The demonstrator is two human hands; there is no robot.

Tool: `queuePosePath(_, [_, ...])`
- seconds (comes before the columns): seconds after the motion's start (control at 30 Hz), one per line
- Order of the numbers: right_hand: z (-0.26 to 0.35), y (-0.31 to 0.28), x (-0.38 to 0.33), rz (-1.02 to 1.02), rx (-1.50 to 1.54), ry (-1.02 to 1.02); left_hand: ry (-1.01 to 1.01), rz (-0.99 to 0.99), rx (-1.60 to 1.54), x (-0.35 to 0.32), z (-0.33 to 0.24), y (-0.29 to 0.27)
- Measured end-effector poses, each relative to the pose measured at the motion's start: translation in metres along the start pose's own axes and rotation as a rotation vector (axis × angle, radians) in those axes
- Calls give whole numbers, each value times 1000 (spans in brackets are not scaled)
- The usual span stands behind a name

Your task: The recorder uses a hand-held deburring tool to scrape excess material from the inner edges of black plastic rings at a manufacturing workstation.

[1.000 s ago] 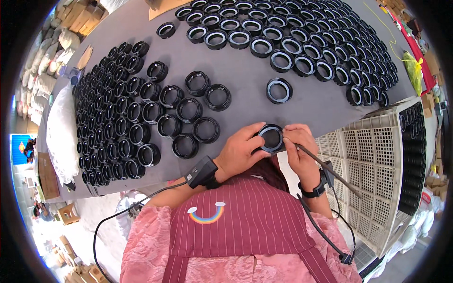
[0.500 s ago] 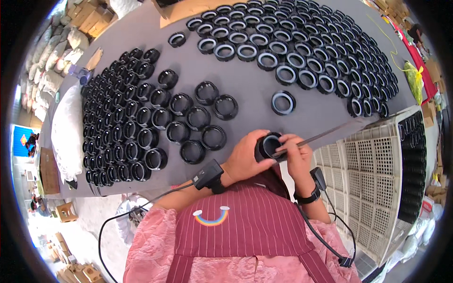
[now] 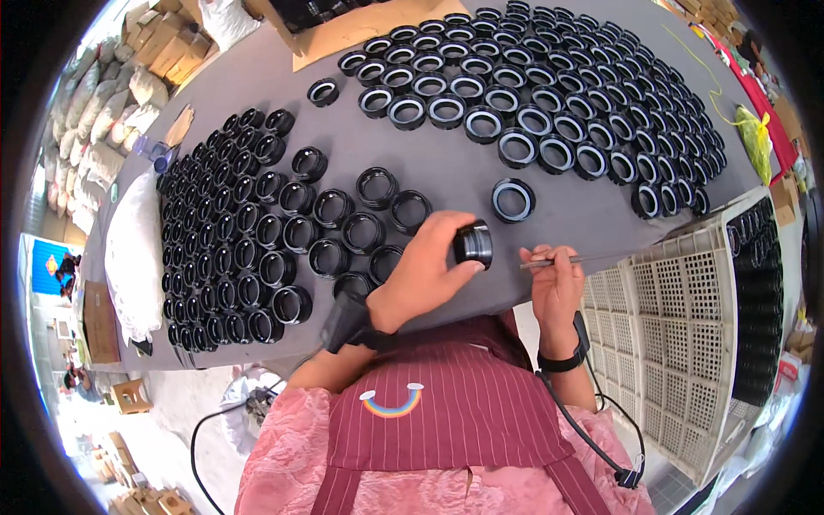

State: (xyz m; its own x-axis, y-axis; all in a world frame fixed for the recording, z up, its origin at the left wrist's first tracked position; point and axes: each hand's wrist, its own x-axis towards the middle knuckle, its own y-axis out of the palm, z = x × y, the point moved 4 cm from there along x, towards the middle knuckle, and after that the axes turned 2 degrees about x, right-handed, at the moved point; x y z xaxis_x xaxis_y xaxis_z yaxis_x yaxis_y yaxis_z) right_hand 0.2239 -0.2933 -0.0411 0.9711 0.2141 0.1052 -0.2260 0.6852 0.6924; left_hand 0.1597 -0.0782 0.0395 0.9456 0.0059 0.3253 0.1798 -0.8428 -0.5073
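Note:
My left hand is closed around a black ring-shaped part, tipped on its side above the near edge of the table. To its right, my right hand pinches a thin metal rod-like tool, whose long end runs off to the right. Just beyond both hands, a single black ring with a pale inner rim lies by itself. Glossy black rings without that pale rim stand in a large group to the left. Rings with pale rims fill the far right of the table.
A lone ring lies at the far left of the pale-rimmed group. White plastic crates stand against the table's right side. A white bag rests at the left edge. An open cardboard box sits at the back; cables hang from my wrists.
My left hand has turned the held ring onto its side and moved slightly left and up. My right hand has drawn the tool out of the ring and away to the right.

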Motion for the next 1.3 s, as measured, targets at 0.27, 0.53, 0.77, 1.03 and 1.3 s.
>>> queuePosePath(0.27, [-7,-4,-3,30,38,-22,-119,29,-1087,-22,15,12])
queuePosePath(0.53, [3,6,-11,34,-7,-102,15,147,-316,-40,25,20])
queuePosePath(0.77, [8,22,-24,350,-577,-198,51,141,-37,-48,21,25])
queuePosePath(1.03, [10,43,-21,646,-901,-314,-57,63,-12,-52,22,38])
queuePosePath(1.3, [5,52,-21,532,-1035,-467,-38,14,59,-51,16,35])
